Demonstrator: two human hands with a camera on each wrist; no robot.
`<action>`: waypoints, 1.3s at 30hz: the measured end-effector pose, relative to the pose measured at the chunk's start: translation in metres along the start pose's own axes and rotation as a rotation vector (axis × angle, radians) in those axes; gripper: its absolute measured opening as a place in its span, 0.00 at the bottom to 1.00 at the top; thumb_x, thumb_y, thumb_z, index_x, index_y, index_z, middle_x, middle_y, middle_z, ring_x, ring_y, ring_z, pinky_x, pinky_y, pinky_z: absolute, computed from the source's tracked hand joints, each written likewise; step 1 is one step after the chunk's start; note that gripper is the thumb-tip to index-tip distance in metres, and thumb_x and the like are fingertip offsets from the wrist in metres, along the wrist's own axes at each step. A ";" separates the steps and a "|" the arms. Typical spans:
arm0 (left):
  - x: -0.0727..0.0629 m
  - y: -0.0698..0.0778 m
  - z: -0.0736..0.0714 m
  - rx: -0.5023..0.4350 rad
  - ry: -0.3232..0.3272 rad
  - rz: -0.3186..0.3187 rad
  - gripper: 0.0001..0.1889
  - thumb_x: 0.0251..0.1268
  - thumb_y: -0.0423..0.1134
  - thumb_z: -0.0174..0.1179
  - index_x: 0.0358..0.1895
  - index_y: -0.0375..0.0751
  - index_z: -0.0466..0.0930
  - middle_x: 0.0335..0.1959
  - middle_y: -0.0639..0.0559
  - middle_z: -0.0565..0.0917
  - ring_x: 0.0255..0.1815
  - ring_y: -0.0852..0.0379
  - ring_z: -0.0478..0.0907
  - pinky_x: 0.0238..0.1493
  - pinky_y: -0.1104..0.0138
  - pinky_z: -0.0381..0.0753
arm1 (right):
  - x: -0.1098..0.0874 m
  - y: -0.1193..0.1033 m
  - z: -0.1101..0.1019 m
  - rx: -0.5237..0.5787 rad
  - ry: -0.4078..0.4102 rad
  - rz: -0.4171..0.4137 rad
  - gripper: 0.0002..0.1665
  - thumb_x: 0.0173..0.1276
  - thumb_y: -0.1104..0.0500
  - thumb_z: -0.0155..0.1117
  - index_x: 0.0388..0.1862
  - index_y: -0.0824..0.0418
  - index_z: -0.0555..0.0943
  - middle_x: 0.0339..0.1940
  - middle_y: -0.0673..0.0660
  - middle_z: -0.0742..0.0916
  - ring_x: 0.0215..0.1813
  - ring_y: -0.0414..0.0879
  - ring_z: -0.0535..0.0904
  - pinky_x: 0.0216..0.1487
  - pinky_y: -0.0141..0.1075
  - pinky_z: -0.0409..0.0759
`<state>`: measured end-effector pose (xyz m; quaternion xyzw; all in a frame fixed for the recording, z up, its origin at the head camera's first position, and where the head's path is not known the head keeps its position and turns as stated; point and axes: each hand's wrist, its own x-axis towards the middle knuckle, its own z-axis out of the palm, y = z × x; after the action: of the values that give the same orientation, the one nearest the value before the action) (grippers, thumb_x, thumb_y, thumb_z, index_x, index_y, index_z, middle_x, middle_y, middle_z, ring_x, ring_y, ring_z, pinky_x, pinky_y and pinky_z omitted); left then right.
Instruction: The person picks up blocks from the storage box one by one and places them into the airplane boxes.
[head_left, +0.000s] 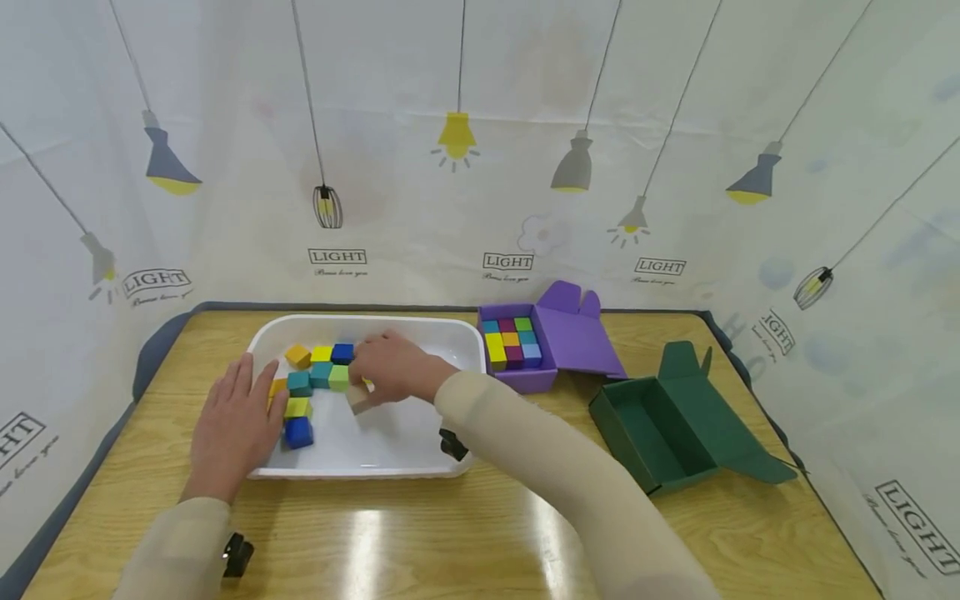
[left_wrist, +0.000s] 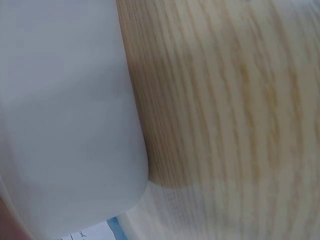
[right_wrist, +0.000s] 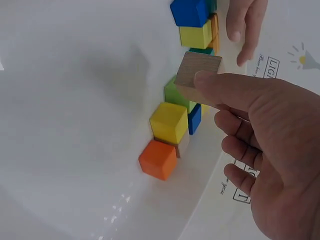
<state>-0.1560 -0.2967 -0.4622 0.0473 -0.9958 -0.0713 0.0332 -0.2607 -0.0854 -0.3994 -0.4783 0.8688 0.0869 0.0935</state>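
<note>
My right hand [head_left: 392, 367] pinches a plain wooden cube [right_wrist: 199, 67] between thumb and fingers, above the white tray [head_left: 360, 473]. In the right wrist view, a light green cube [right_wrist: 175, 92], a yellow cube [right_wrist: 169, 121] and an orange cube [right_wrist: 158, 160] lie below the held one. My left hand [head_left: 236, 425] lies over the tray's left rim with its fingers stretched out. Beside its thumb are a blue cube [head_left: 298, 432] and a yellow-green cube [head_left: 298, 407]. Teal cubes [head_left: 299, 383] lie further in. The left wrist view shows mostly the tray's outer wall [left_wrist: 70, 130].
Right of the tray stands a purple box [head_left: 525, 382] with its lid folded out, holding rows of coloured cubes. An open green box [head_left: 621, 437] sits further right, its lid spread on the wooden table [head_left: 420, 542]. A printed curtain [head_left: 405, 167] hangs behind.
</note>
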 end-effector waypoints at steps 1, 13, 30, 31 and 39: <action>0.000 0.000 0.000 0.000 0.002 0.000 0.32 0.76 0.48 0.44 0.76 0.36 0.51 0.77 0.28 0.44 0.78 0.31 0.42 0.76 0.38 0.46 | -0.003 0.005 -0.001 -0.003 0.011 0.006 0.16 0.64 0.41 0.66 0.50 0.41 0.82 0.48 0.42 0.82 0.52 0.41 0.70 0.58 0.35 0.68; -0.001 -0.001 -0.001 0.000 -0.010 0.000 0.33 0.76 0.48 0.44 0.76 0.35 0.51 0.77 0.27 0.44 0.78 0.31 0.42 0.76 0.37 0.44 | -0.053 0.077 -0.012 0.055 0.093 0.133 0.16 0.65 0.44 0.65 0.50 0.46 0.83 0.47 0.47 0.83 0.52 0.45 0.72 0.57 0.41 0.70; -0.001 0.001 0.000 -0.016 -0.013 -0.001 0.33 0.76 0.49 0.44 0.76 0.35 0.50 0.77 0.27 0.42 0.78 0.31 0.41 0.76 0.37 0.44 | -0.122 0.158 0.002 0.192 0.157 0.363 0.24 0.63 0.38 0.66 0.49 0.51 0.84 0.43 0.51 0.85 0.48 0.49 0.72 0.58 0.48 0.70; -0.001 0.002 0.000 -0.018 -0.014 -0.001 0.33 0.76 0.49 0.44 0.76 0.35 0.50 0.77 0.27 0.42 0.78 0.31 0.41 0.76 0.37 0.44 | -0.125 0.161 0.004 0.198 0.149 0.376 0.23 0.63 0.38 0.66 0.49 0.51 0.84 0.43 0.51 0.85 0.48 0.49 0.72 0.58 0.48 0.69; -0.002 0.003 -0.002 -0.024 -0.011 0.003 0.33 0.76 0.48 0.44 0.76 0.35 0.50 0.77 0.27 0.43 0.78 0.31 0.40 0.76 0.37 0.42 | -0.137 0.169 0.021 0.231 0.023 0.380 0.21 0.61 0.43 0.70 0.50 0.49 0.85 0.45 0.53 0.84 0.48 0.48 0.74 0.56 0.49 0.70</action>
<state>-0.1538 -0.2939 -0.4603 0.0451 -0.9951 -0.0835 0.0283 -0.3305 0.1207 -0.3755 -0.2931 0.9486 -0.0026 0.1198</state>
